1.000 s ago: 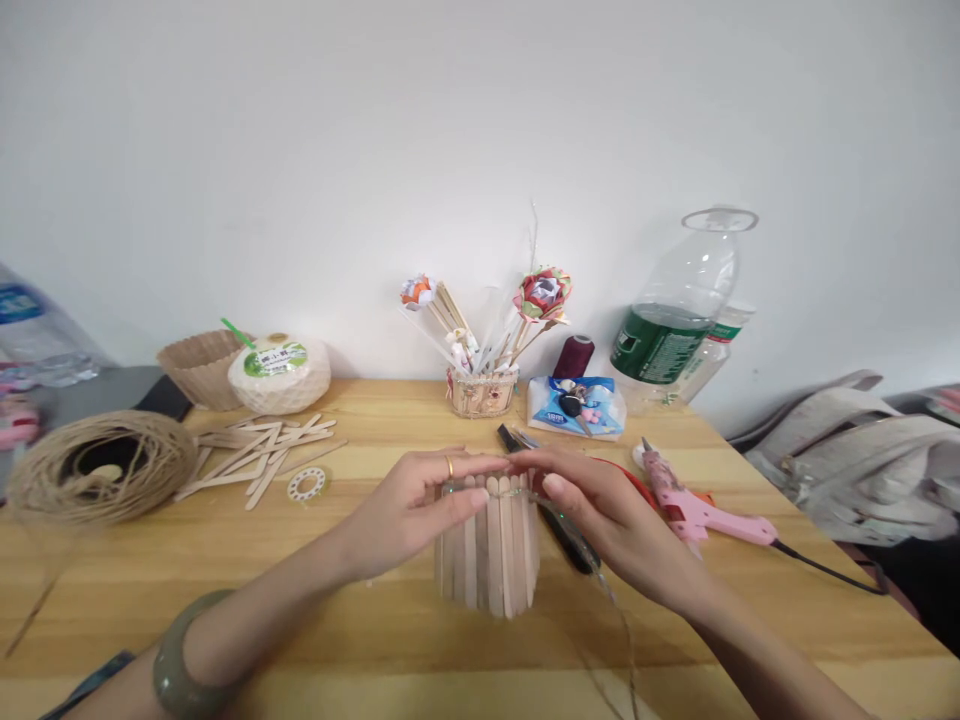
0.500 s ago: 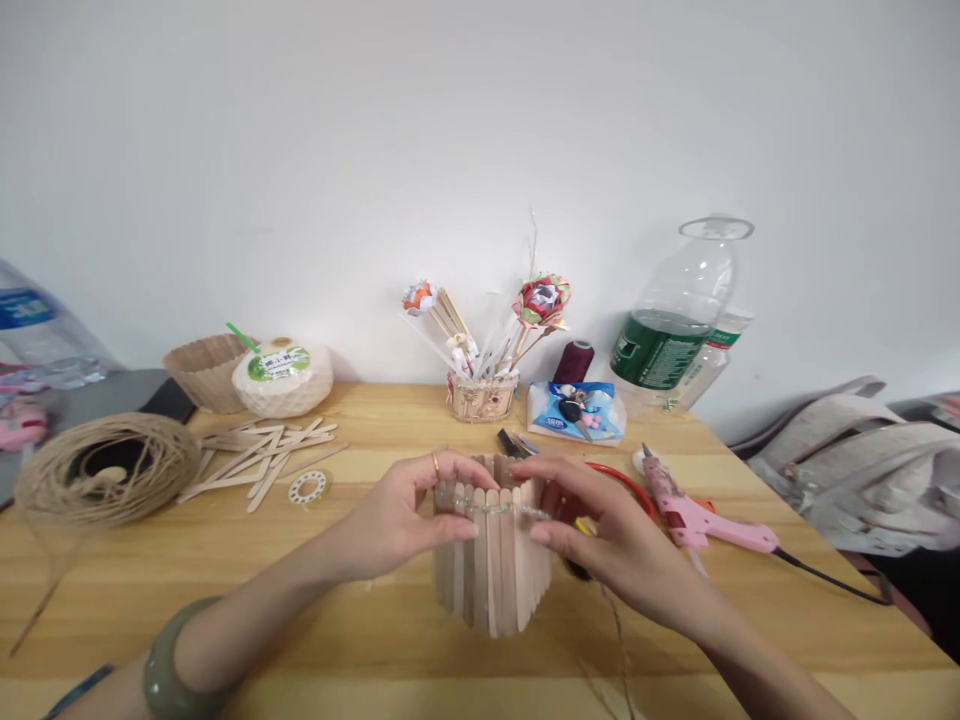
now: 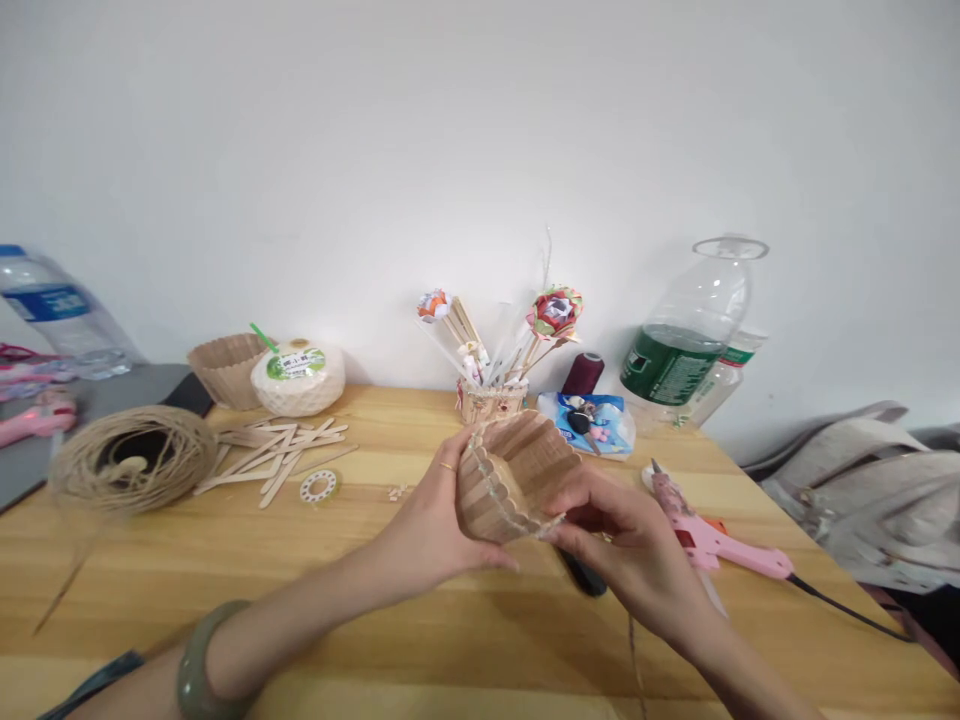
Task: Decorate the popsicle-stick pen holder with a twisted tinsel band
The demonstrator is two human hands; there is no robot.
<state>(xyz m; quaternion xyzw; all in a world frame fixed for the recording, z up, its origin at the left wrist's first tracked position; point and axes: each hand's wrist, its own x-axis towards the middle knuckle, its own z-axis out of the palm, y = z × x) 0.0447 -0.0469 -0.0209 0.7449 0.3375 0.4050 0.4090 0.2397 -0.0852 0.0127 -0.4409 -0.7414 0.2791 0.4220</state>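
A round basket (image 3: pixel 487 505) made of wooden craft sticks is tilted in the air, its open mouth facing me. Trim with a silvery-green glint runs around its scalloped rim. My left hand (image 3: pixel 431 515) is wrapped around the basket's left side, thumb stretched out below it. With fingers inside and thumb outside, my right hand (image 3: pixel 607 515) pinches the rim at the lower right. A dark object (image 3: pixel 581 572) lies partly hidden under the right hand. A thin strand of twine (image 3: pixel 636 660) hangs or lies below that hand.
Left lie a twine coil (image 3: pixel 135 460), loose craft sticks (image 3: pixel 281 455) and a tape roll (image 3: pixel 319 486). Behind stand a white coconut (image 3: pixel 300 380), another stick basket (image 3: pixel 229 370) and a flower holder (image 3: pixel 491 402). Right are a pink glue gun (image 3: pixel 720 550), its cord, and a large bottle (image 3: pixel 671 355).
The basket has been lifted and tipped from upright, so its inside now shows. My left hand has shifted to its side, and my right hand now pinches the rim. The view has shifted slightly.
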